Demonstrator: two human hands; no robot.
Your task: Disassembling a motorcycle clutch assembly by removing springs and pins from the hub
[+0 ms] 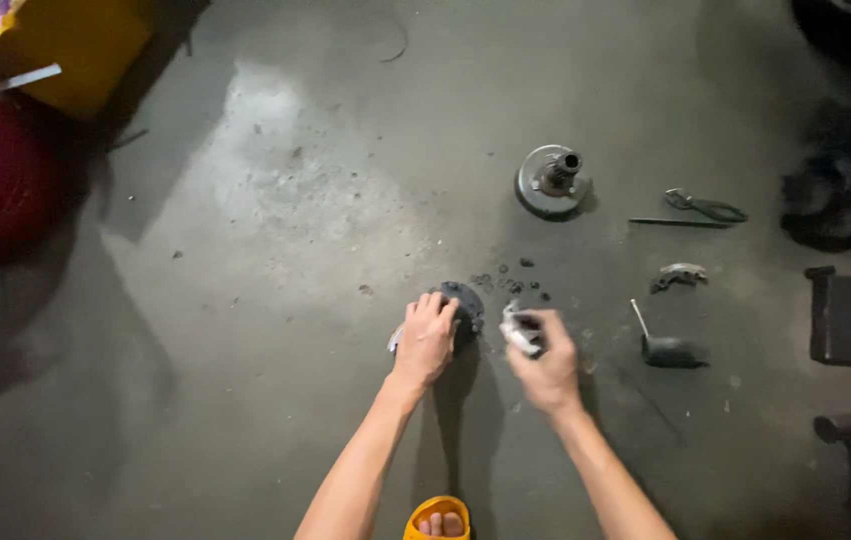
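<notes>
Left hand gripping dark round part on floor; right hand just beside, clutching pale small piece; black debris lying just beyond.

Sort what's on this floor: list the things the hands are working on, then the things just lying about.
In hand:
left hand on dark round part
right hand holding small pale piece

Lying about:
metal disc with hub
pliers
curved metal piece
yellow box

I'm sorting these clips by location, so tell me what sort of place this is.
Probably a small repair workshop, worked on the floor. Bare stained concrete floor, a round metal machine part with a hub, pliers, and the left hand on a dark round part.
</notes>
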